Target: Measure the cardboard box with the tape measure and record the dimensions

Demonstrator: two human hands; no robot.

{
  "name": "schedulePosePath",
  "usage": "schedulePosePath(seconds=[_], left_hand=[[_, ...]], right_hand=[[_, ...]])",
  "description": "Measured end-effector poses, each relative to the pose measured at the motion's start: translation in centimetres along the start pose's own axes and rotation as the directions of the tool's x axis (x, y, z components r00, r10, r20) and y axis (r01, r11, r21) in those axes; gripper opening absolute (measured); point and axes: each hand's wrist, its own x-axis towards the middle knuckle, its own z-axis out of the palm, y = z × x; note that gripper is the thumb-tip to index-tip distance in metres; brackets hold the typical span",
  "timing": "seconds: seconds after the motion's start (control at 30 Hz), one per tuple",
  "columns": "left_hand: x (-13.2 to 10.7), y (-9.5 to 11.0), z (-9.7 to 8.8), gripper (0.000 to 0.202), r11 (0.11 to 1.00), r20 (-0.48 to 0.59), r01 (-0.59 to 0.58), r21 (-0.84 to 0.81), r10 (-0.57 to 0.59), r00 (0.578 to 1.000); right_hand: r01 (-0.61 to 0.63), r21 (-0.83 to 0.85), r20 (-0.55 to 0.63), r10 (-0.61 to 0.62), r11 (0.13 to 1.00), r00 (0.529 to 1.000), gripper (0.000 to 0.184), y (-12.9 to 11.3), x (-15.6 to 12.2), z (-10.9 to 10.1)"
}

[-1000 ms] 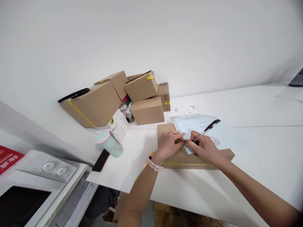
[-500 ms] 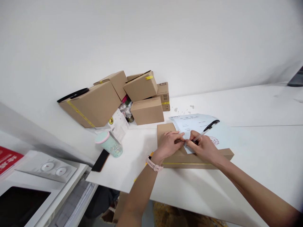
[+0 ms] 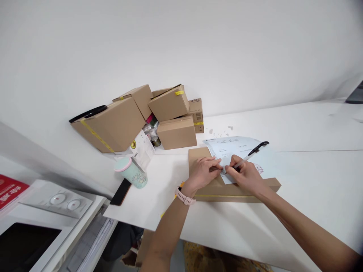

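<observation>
A flat brown cardboard box point(image 3: 198, 155) lies on the white table point(image 3: 312, 177) in front of me, with a pale blue printed form point(image 3: 241, 147) on top of it. My right hand point(image 3: 246, 174) is closed round a pen point(image 3: 252, 153) with a black cap, its tip resting on the form's lower left part. My left hand point(image 3: 202, 172), with a pink watch on the wrist, rests on the box; its fingers press together at the form's edge beside the pen tip.
A heap of brown cardboard boxes point(image 3: 136, 117) sits against the wall at the back left. A mint-green lidded cup point(image 3: 131, 172) and a black phone point(image 3: 120, 192) lie left of me. A lower white cabinet with a red booklet point(image 3: 8, 190) is further left.
The pen in my right hand has shifted slightly to the right and tilted a little. My left hand and the box have stayed put.
</observation>
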Motion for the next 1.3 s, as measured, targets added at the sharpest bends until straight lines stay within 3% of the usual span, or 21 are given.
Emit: schedulePosePath(seconds=[0.5,0.93,1.13,1.3], left_hand=[[0.0,0.0,0.1,0.017,1.0,-0.008,-0.001,-0.021,0.001,1.0],[0.0,-0.2,0.1,0.015,0.998,-0.019,0.005,-0.062,-0.006,1.0],[0.0,-0.1,0.2,0.016,0.998,-0.018,0.009,-0.065,-0.01,1.0],[-0.1,0.0,0.0,0.017,0.998,-0.014,0.012,-0.067,-0.013,1.0]], right_hand=[[0.039,-0.03,0.023,-0.038,0.999,0.999,0.022,0.1,0.2,0.0],[-0.07,0.033,0.046,0.069,0.997,0.997,0.022,0.0,0.4,-0.8],[-0.023,-0.006,-0.002,0.023,1.0,1.0,0.028,0.7,0.1,-0.7],[-0.008,-0.003,0.036,0.009,1.0,0.999,0.03,1.1,0.0,-0.4]])
